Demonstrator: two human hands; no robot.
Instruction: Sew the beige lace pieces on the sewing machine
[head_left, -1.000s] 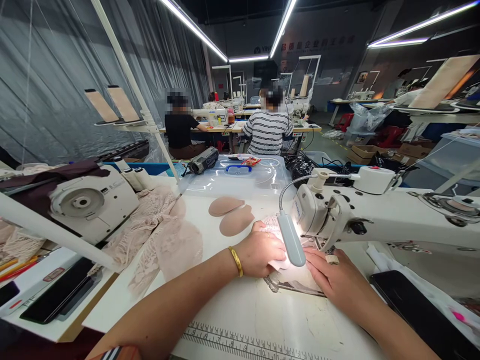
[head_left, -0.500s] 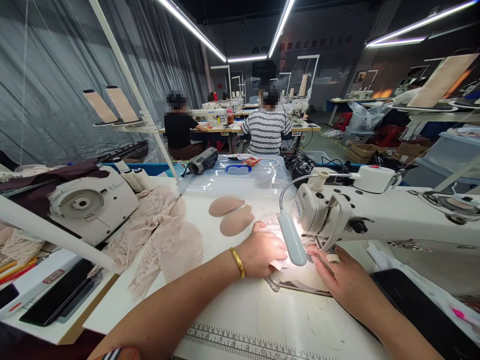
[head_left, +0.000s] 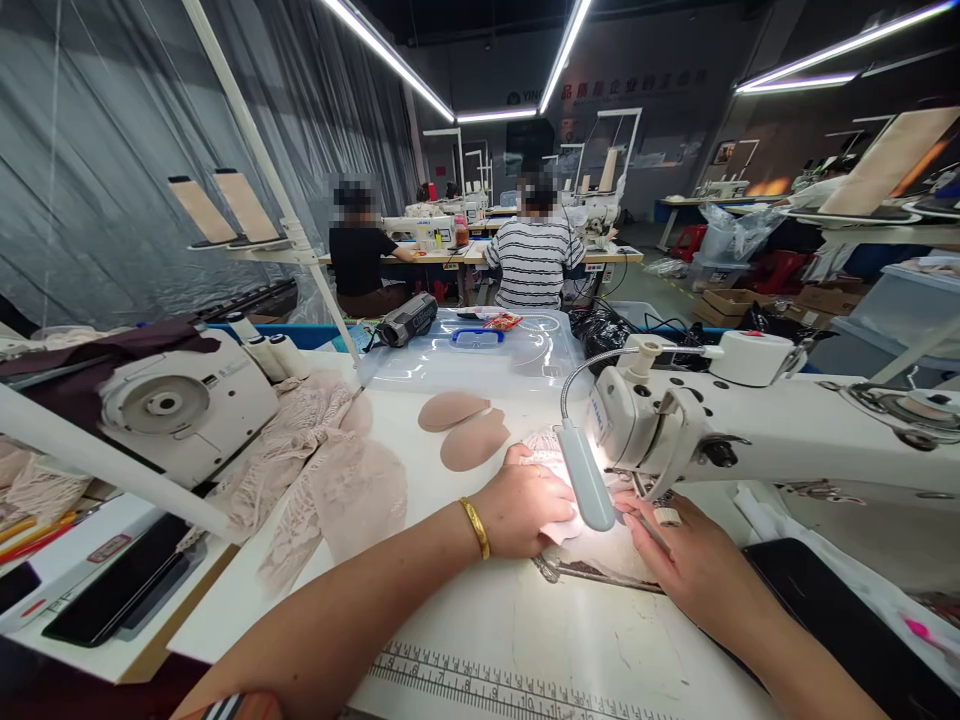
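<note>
My left hand point(head_left: 521, 505), with a gold bangle at the wrist, presses on a piece of pale pink lace fabric point(head_left: 547, 450), its fingers curled over the cloth. The fabric lies under the needle end of a white sewing machine point(head_left: 637, 420). My right hand point(head_left: 679, 550) is just right of the needle area, pinching a slim metal tool point(head_left: 651, 532) between thumb and fingers; its exact kind is unclear. A grey lamp head point(head_left: 585, 480) shines on the cloth and hides part of it, along with my left fingertips.
Two brown cup-shaped pieces point(head_left: 474, 442) lie beyond my left hand. Lace fabric point(head_left: 330, 480) is heaped to the left. A printed ruler point(head_left: 480, 690) runs along the front edge, a black phone-like slab point(head_left: 832, 610) lies at right, and a clear plastic box point(head_left: 420, 365) stands behind.
</note>
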